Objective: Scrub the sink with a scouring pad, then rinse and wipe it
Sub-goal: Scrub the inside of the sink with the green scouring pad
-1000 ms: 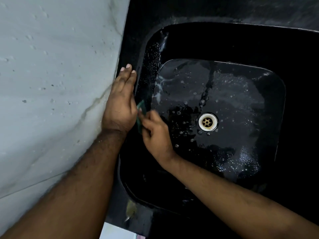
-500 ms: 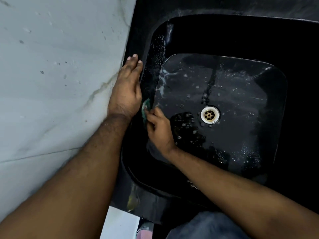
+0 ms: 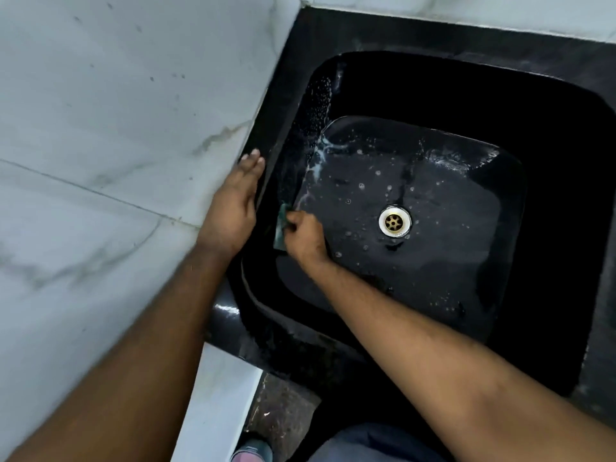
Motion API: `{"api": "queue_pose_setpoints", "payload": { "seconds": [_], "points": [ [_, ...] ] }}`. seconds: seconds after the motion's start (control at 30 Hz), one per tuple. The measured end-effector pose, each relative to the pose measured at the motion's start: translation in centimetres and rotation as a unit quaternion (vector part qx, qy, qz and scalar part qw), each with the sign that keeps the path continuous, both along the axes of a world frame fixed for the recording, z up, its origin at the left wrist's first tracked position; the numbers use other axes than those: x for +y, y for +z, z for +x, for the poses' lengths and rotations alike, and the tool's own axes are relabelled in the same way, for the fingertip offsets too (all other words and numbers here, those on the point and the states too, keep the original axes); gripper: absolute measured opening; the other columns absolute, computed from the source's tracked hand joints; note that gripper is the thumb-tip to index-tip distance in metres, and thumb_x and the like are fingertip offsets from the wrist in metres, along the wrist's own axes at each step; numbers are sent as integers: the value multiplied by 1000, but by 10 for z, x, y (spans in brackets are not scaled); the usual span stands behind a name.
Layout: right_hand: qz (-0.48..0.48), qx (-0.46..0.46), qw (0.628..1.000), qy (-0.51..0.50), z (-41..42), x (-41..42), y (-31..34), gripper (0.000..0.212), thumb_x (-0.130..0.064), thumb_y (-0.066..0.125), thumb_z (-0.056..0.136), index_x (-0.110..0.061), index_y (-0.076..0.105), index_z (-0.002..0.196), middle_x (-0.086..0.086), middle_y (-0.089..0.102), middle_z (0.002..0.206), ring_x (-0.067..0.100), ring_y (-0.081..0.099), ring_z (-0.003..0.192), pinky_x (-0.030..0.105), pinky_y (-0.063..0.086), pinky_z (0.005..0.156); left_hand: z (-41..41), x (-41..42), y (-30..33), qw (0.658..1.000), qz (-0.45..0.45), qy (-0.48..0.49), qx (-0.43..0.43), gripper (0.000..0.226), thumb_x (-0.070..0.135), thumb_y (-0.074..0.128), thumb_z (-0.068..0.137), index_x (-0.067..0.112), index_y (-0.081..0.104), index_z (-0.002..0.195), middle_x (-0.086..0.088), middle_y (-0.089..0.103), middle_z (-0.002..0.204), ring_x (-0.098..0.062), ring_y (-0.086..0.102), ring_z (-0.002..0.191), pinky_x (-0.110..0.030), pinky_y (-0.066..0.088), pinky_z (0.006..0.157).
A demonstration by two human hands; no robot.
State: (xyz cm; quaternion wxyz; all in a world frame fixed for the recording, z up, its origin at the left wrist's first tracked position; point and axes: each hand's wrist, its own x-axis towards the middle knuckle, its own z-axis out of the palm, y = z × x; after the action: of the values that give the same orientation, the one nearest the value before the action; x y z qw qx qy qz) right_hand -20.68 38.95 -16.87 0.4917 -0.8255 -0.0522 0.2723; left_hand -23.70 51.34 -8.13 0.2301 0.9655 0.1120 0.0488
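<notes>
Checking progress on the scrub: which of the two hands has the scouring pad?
The right hand, inside the sink, presses the green scouring pad against the left wall. The left hand lies flat and empty on the rim.

We record a glossy black sink (image 3: 550, 195) flecked with white suds, a green scouring pad (image 3: 281, 228), a brass-toned drain (image 3: 394, 222), and white grey-veined wall tiles (image 3: 116, 128).
</notes>
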Motion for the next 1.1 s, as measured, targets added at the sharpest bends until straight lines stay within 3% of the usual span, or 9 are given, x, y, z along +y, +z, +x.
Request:
{"api": "queue_pose_setpoints", "payload": {
  "seconds": [0.1,0.17,0.3,0.4,0.47,0.53,0.7,0.9,1.1],
  "points": [
    [3,21,990,-137,25,19,13,21,-2,55,87,-5,71,100,9,71,100,22,65,98,18,44,80,-49,-15,-3,1000,8,2,6,61,-9,38,91,3,43,150,-11,36,161,-22,30,150,-26,20,124],
    [57,-88,975,-194,35,27,40,22,4,52,87,-4,70,97,9,66,92,25,63,86,29,50,75,-53,-17,-4,1000,9,22,5,60,-5,39,91,5,45,150,-8,38,160,-22,32,150,-24,21,123],
    [153,-213,957,-121,9,20,59,35,2,54,93,-12,68,121,-2,46,84,4,45,72,16,45,69,-47,-15,-2,1000,4,29,9,56,-3,42,95,9,46,150,-5,38,160,-19,30,150,-18,18,122],
    [97,-161,979,-84,-6,10,22,33,5,53,87,-8,72,111,0,51,84,9,51,76,21,45,72,-48,-14,-5,1000,-2,23,0,55,-1,42,96,8,45,150,-5,37,161,-18,29,151,-23,20,123],
    [9,-38,995,-91,5,13,1,17,0,55,85,-3,70,91,0,58,82,14,57,79,21,41,72,-47,-13,-6,1000,-2,25,-5,53,0,42,98,8,44,151,-4,35,162,-18,27,152,-29,21,125],
    [-25,44,993,-110,21,20,-2,15,-5,58,87,-5,71,95,2,68,88,15,61,85,17,38,74,-46,-11,-7,1000,-3,23,-2,53,0,42,100,8,42,152,-4,34,163,-17,26,152,-30,21,125],
    [47,-149,986,-65,27,13,57,10,-4,57,91,-8,65,86,0,51,84,9,47,72,13,32,66,-45,-10,-10,1000,7,3,-10,51,6,43,102,4,39,153,-10,33,162,-20,25,152,-31,21,125],
    [-66,49,996,20,10,12,27,11,-8,58,89,-13,64,81,0,66,80,15,63,77,19,39,65,-45,-8,-12,1000,-6,2,-14,48,12,42,105,2,40,152,-11,33,162,-24,27,152,-30,19,125],
    [-41,-120,992,4,19,15,63,23,-1,49,90,-15,50,73,5,48,84,15,45,73,16,30,65,-44,-7,-13,1000,-6,4,-17,48,5,45,104,1,41,151,-12,33,162,-23,27,151,-25,17,124]
  ]
}}
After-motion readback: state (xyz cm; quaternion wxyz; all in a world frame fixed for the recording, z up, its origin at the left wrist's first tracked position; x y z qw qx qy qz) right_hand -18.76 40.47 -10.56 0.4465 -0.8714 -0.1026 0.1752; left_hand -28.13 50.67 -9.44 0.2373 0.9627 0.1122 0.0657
